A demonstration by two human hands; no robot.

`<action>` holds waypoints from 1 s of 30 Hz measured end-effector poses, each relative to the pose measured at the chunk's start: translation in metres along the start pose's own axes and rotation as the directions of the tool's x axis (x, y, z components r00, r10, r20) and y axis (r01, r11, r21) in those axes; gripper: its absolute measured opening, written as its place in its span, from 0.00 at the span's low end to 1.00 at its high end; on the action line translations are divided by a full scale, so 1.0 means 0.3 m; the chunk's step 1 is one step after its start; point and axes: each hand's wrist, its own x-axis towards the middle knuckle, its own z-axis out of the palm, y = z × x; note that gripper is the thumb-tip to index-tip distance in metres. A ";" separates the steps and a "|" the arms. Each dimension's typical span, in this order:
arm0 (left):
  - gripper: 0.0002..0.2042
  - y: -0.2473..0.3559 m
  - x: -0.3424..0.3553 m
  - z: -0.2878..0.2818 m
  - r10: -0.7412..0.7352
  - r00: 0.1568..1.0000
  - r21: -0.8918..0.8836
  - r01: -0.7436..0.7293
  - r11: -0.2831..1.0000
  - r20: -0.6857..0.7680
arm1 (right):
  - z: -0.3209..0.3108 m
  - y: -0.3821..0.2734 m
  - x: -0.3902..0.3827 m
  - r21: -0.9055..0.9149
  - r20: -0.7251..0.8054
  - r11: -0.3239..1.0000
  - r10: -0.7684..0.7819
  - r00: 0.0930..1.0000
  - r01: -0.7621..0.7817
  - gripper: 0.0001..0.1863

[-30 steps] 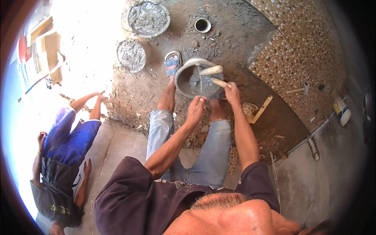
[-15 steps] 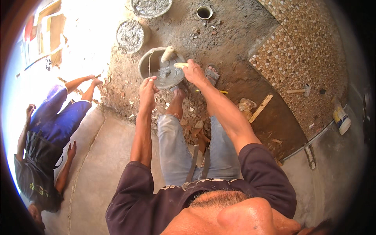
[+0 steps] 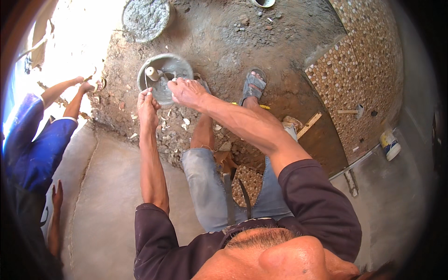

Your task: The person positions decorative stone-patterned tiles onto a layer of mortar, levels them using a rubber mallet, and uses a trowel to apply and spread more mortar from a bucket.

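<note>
A grey bucket (image 3: 176, 62) with wet grey mortar in it rests on the rough ground in front of me. My left hand (image 3: 147, 108) is closed on the thin bucket handle (image 3: 146, 80) at the near left rim. Inside the bucket leans a tool with a pale round handle (image 3: 152, 73), its lower end in the mortar. My right hand (image 3: 186, 93) is closed over the bucket's right side. The pale-handled tool it gripped a moment ago is now almost wholly hidden by the fingers.
A mortar-filled bucket (image 3: 147, 19) stands at the far left. To the right lie pebble paving (image 3: 368, 70), a hammer (image 3: 352, 111), a wooden strip (image 3: 309, 125) and a white-and-yellow container (image 3: 390, 144). Another person's legs (image 3: 70, 98) are at the left.
The view has shifted, and the bucket appears lower left. My right hand has turned and moved inward over the bucket, covering its tool. My left hand stays at the bucket handle.
</note>
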 end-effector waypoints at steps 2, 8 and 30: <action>0.08 -0.092 0.030 -0.041 -0.009 1.000 0.005 0.010 1.000 -0.018 | 0.016 0.004 0.057 -0.079 0.106 0.995 -0.052 0.993 0.061 0.14; 0.09 -0.167 0.047 -0.181 0.172 0.975 0.111 -0.158 0.981 -0.138 | 0.046 0.156 0.218 -0.084 0.287 0.996 0.060 0.956 -0.037 0.15; 0.12 -0.299 0.143 -0.341 0.587 0.716 0.474 -0.394 0.787 -0.378 | -0.318 0.018 0.182 -0.285 0.604 0.575 -0.513 0.610 0.767 0.12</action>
